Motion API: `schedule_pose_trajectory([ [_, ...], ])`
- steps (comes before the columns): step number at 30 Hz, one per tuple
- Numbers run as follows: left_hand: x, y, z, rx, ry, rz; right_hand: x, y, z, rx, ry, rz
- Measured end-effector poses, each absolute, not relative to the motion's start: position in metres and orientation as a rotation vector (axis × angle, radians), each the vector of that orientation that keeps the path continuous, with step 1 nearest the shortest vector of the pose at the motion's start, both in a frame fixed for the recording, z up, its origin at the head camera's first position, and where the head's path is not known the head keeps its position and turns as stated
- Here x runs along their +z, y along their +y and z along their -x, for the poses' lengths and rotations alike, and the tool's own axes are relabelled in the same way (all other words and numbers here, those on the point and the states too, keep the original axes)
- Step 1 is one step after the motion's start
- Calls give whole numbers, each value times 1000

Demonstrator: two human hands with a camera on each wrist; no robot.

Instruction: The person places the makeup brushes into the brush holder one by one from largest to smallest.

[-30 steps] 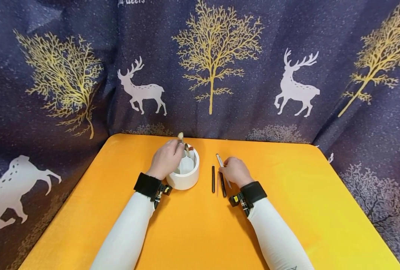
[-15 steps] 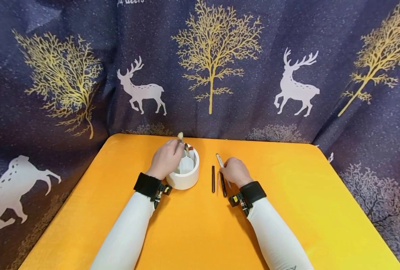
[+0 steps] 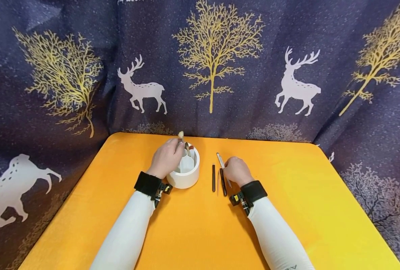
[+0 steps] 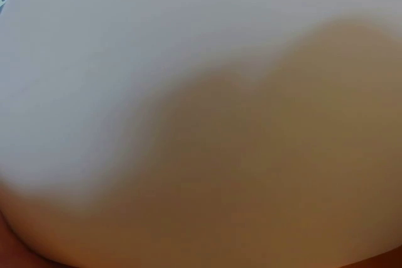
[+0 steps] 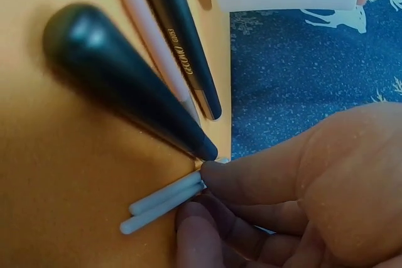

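At the left rim of a white round brush holder (image 3: 183, 181), my left hand (image 3: 166, 158) grips the side, its far fingertips hidden. A brush with pale bristles (image 3: 181, 134) rises just beyond the thumb. My right hand (image 3: 237, 171) pinches two thin white sticks (image 5: 164, 201) between thumb and fingers; their near ends lie close over the table. Beside the thumb tip is the narrow end of a thick black handle (image 5: 119, 73). Farther left lie a thin pink handle (image 5: 149, 36) and a black handle with gold lettering (image 5: 179, 36). The left wrist view is mostly a blurred pale surface.
The holder has several compartments, with a dark-tipped brush (image 3: 187, 147) standing among them. An orange cloth (image 3: 193, 232) covers the table. Behind its far edge hangs a dark blue curtain (image 3: 247, 93) printed with deer and trees.
Both hands stay nearly in place. The right fingers shift slightly beside the thick black handle, showing a little more of its upper end.
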State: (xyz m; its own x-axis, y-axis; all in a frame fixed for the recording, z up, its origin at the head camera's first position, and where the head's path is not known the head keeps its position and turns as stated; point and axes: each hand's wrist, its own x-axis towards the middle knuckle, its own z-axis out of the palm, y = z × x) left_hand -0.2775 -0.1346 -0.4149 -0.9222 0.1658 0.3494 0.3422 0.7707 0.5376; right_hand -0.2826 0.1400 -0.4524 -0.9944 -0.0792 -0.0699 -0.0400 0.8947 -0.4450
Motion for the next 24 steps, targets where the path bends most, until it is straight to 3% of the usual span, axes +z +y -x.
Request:
schedule_pose_trajectory([
  [24,-417,-134,280,-906,-2665,403,-458,141,284,-717,2981,103],
])
